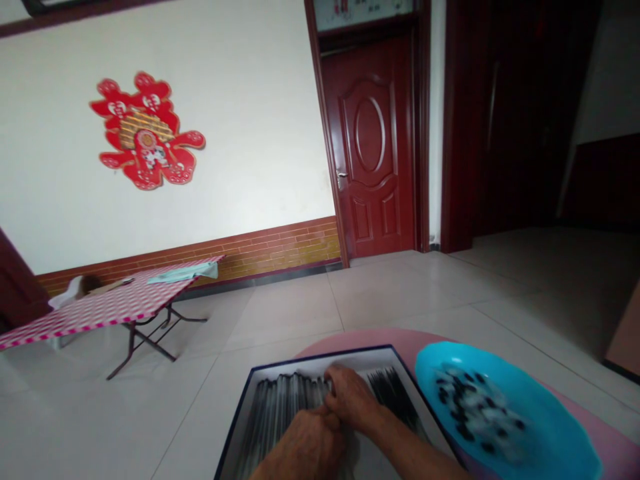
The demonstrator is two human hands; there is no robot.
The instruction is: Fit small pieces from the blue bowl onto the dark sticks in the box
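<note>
2 hands (353, 397) over box (373, 359), blue basin (565, 420)

Open above, box walls (350, 358) at sides

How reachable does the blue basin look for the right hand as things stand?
Probably yes: the blue basin stands right beside the box that the right hand is in, and its top looks open. Only some dark sticks and the box's side wall lie between.
</note>
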